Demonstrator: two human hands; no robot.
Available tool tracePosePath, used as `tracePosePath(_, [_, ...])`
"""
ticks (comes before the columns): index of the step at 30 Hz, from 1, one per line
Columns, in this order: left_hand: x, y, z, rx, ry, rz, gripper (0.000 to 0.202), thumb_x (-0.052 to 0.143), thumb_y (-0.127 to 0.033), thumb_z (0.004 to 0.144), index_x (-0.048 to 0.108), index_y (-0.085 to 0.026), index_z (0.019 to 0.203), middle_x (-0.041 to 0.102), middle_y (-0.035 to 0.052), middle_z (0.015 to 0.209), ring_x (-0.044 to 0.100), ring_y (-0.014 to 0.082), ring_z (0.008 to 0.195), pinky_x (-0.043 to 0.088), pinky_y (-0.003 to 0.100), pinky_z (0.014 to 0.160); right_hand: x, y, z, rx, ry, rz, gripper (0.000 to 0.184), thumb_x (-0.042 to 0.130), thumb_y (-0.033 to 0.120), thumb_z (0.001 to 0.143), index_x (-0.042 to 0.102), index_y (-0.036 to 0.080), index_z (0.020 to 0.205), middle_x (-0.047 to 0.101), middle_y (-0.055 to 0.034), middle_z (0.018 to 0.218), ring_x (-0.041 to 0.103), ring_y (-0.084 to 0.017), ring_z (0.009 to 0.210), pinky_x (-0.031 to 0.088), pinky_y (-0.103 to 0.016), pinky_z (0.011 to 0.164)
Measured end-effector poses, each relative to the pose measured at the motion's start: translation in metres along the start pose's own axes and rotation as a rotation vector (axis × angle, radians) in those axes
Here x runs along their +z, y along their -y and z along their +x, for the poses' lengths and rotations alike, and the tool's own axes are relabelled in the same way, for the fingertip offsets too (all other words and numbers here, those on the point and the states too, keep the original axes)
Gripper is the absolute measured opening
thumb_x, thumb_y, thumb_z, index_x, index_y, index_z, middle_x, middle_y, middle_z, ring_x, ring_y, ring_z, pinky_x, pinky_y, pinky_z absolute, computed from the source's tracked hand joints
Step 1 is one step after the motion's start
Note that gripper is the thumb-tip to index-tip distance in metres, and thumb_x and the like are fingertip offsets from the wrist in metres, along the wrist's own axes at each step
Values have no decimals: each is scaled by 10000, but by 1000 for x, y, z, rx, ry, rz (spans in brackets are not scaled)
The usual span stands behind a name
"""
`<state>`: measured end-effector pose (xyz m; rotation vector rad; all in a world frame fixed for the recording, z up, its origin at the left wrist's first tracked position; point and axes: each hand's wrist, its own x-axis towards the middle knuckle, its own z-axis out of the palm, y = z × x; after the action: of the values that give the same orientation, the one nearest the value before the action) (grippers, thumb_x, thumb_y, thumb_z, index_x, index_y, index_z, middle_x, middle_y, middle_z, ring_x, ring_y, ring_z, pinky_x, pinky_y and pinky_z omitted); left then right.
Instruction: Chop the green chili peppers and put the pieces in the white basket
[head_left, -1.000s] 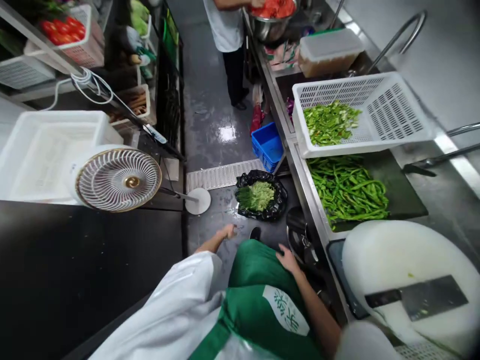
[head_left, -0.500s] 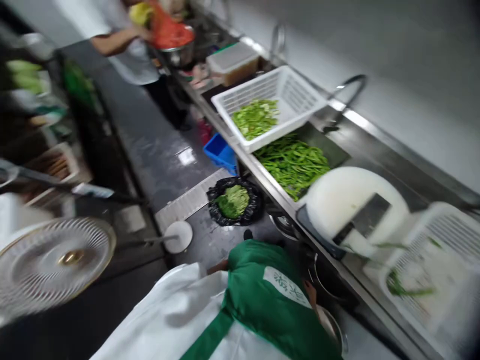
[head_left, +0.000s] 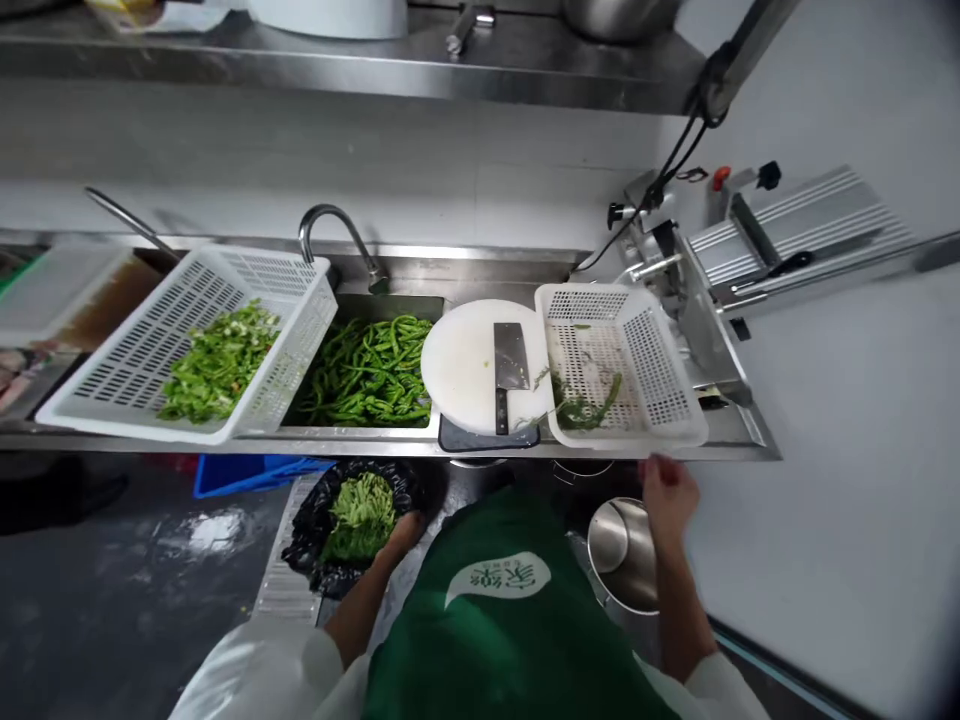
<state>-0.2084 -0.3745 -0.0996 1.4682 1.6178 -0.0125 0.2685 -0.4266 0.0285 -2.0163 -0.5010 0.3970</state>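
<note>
My right hand [head_left: 667,493] is raised just under the front rim of a white slotted basket [head_left: 651,372], fingers loosely apart and holding nothing. That basket holds a few green pepper pieces [head_left: 581,408]. Left of it a cleaver [head_left: 510,362] lies on a round white cutting board [head_left: 461,365]. My left hand [head_left: 402,530] hangs low beside a black bag [head_left: 311,525] of green scraps [head_left: 363,510]; its fingers are hidden. A green apron [head_left: 502,620] covers my front.
Whole green peppers [head_left: 367,370] fill the sink under a faucet [head_left: 337,225]. A second white basket [head_left: 187,295] holds cut green pieces at left. A steel pot [head_left: 626,555] sits below the counter, a blue crate [head_left: 240,472] on the floor, a slicer machine [head_left: 750,250] at right.
The view has swung round to face the counter head-on. My right hand rose from the apron to the basket's rim. My left hand dropped beside the black bag.
</note>
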Motion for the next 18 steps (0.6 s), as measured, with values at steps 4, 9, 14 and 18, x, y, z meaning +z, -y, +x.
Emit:
tracePosePath(4, [23,-63,25,55,-17,-29,187,528,-125,892,703,-185,914,717,40,844,693,222,877,523,305,829,36,33,81,-417,421,-345,386,623,449,883,706,187,1155,753,-159,1095,714,-284,965,569,-429,930])
tracePosePath(9, [50,-149,24,293,67,-333,268,551,-366,973,714,-180,1076,735,86,990,675,218,900,552,322,836,108,34,120,-757,991,-869,823,833,302,759,540,229,1525,554,-211,1459,567,-395,1291,487,-486,1057])
tracePosePath(14, [59,-231,23,349,-20,-650,713,741,-497,870,498,-269,1500,596,145,1401,681,205,961,544,290,734,131,12,139,-912,1114,-890,452,580,173,943,652,141,1388,616,-220,1338,635,-318,1141,488,-436,1011])
tracePosePath(18, [61,-276,37,393,-13,-770,804,803,-560,812,510,-233,1485,591,153,1384,678,201,988,520,267,722,150,20,180,-635,1001,-559,238,586,120,871,750,131,1044,745,-136,1066,670,-244,993,510,-367,951])
